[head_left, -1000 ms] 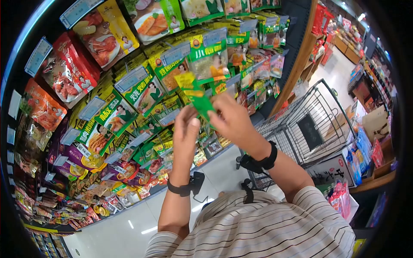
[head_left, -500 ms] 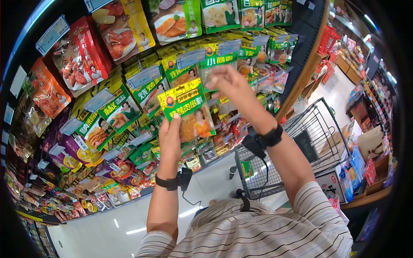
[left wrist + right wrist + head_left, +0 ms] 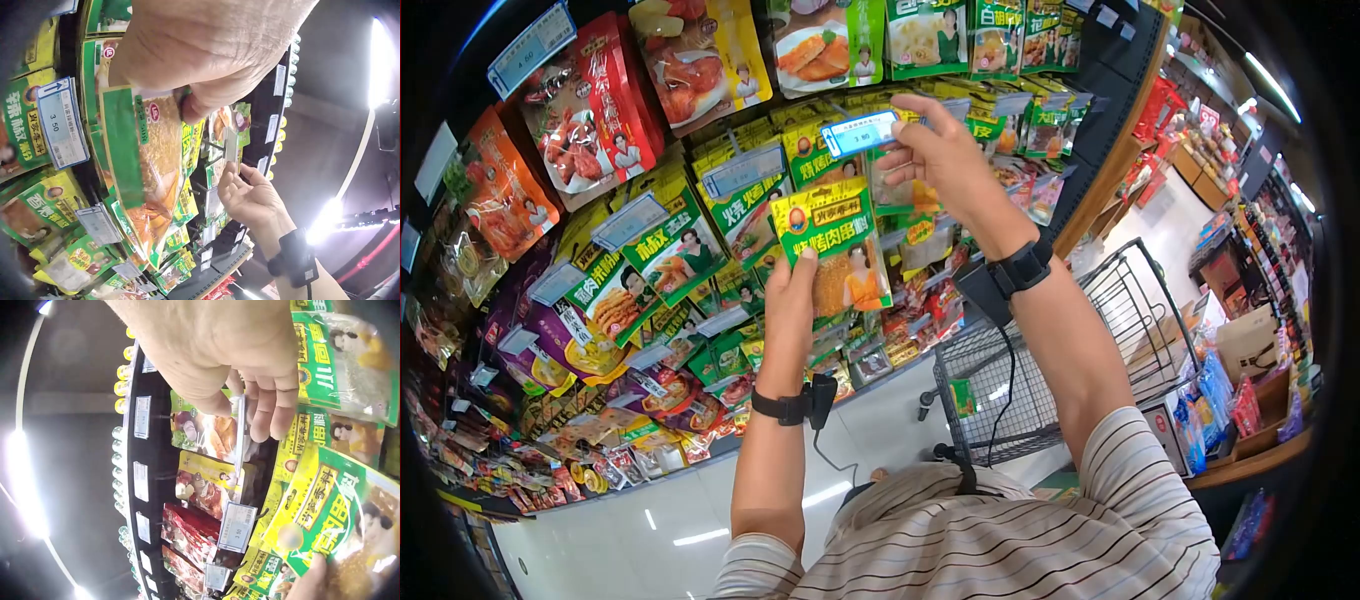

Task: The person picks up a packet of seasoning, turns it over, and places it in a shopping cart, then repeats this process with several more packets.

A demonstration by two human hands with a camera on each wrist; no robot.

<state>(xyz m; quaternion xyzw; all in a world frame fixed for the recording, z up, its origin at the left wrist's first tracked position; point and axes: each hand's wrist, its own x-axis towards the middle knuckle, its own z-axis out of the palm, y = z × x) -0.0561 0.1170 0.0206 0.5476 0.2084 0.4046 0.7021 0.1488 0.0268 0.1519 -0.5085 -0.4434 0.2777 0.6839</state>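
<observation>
A green-and-yellow seasoning packet (image 3: 840,250) is upright in my left hand (image 3: 790,300), its thumb across the front near the left edge. The front carries large Chinese lettering and a figure in orange. The left wrist view shows its brownish, grainy contents (image 3: 156,144). Ahead and to the right, my right hand (image 3: 950,165) pinches the edge of a white-and-blue price tag (image 3: 860,137) between thumb and fingers. The tag is tilted up at the end of a hook, in front of the hanging packets. In the right wrist view the tag (image 3: 240,431) is edge-on beside the thumb.
Rows of hanging packets (image 3: 685,250) on hooks with price tags fill the shelf ahead and left. Larger red pouches (image 3: 585,110) hang upper left. A wire shopping cart (image 3: 1000,400) with a green packet (image 3: 962,398) inside stands right, beside an aisle.
The packet was between both hands; now the left hand alone holds it, front showing. My right hand let go, moved up toward the shelf and took the price tag, tilting it up.
</observation>
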